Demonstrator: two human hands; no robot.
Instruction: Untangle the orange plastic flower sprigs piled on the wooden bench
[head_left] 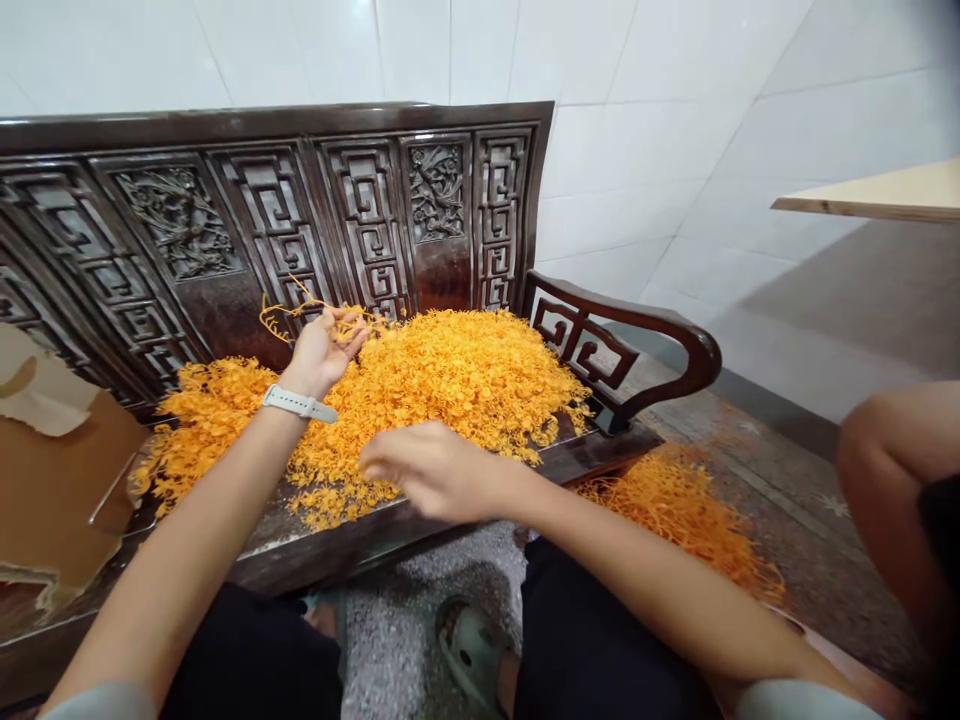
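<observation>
A big heap of thin orange strands [450,385] covers the seat of a dark carved wooden bench [420,210]. My left hand [324,348], with a white watch on the wrist, is raised over the heap's back left and closed on a small bunch of orange strands [289,312] that trail from its fingers. My right hand [427,468] hovers low over the front of the heap, blurred by motion, its fingers curled together; whether it holds any strands is unclear.
More orange strands [690,520] lie spilled on the floor right of the bench, below its armrest [645,345]. Torn brown cardboard [52,470] sits at the left. Another person's bare knee [892,480] is at the right edge. A pale board [885,195] juts from the right.
</observation>
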